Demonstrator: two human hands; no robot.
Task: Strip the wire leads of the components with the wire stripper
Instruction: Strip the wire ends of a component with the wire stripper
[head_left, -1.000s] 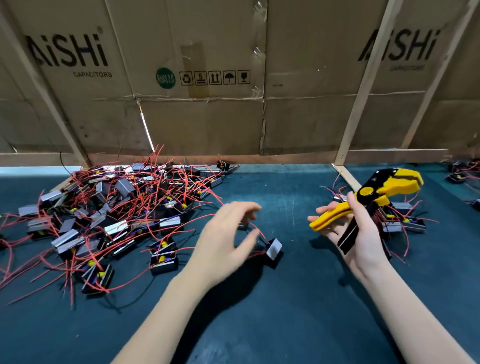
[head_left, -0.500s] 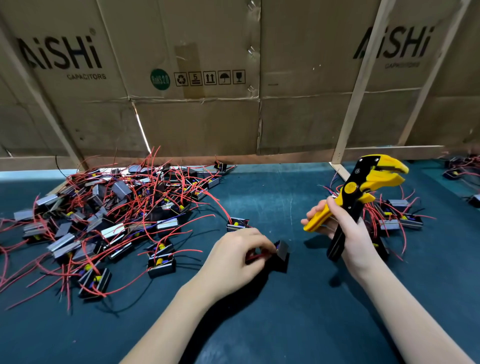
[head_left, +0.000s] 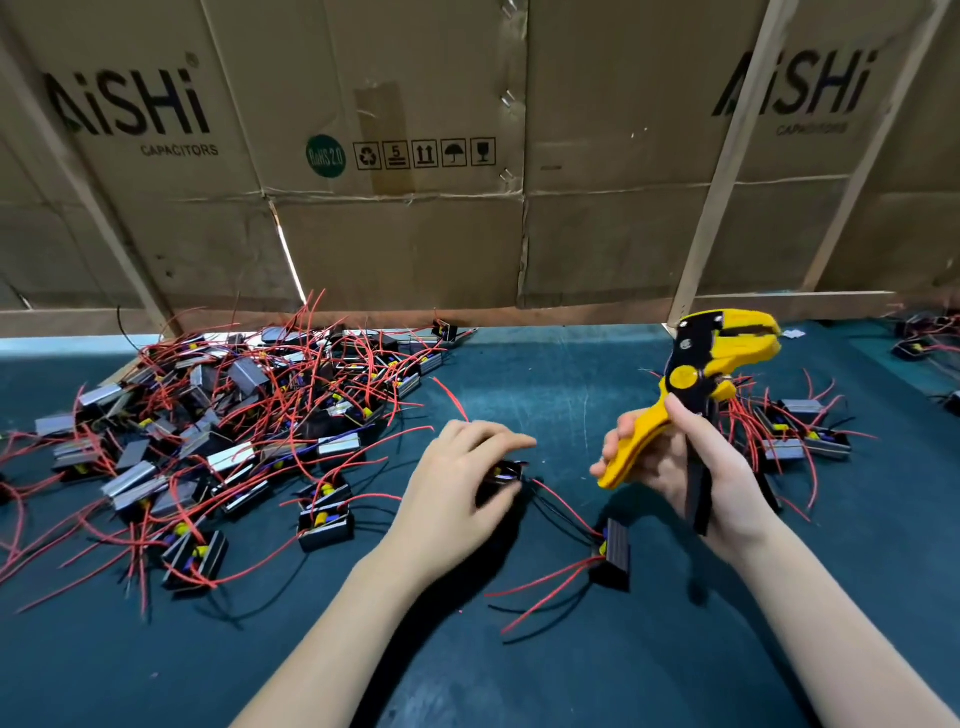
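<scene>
The left hand (head_left: 457, 483) is down on the green mat (head_left: 519, 649), fingers curled over a small black component (head_left: 503, 475), thumb side pinching it while the index finger reaches out straighter toward the right. From that component a red lead (head_left: 563, 506) runs out to the right and toward the person, low to the mat, ending close by a second component (head_left: 614, 553) that lies loose and untouched.

Over on the other side the right hand (head_left: 696, 467) grips the wire stripper (head_left: 696, 384) upright, fingers wrapped round the yellow and black handles, its yellow head up and pointing right, away from the lead (so the tool's mouth faces the wrong way for now). The handles look only part squeezed; whether the mouth is fully parted cannot be told.

Here is the relation that matters: the held lead's long axis runs left to right, toward the stripper hand, with its free end the nearer part to the tool. Likely next, the lead is lifted and the head swung round to meet it.

The big heap of components (head_left: 218, 431) waits to the left, a smaller pile (head_left: 800, 431) behind the right hand.
</scene>
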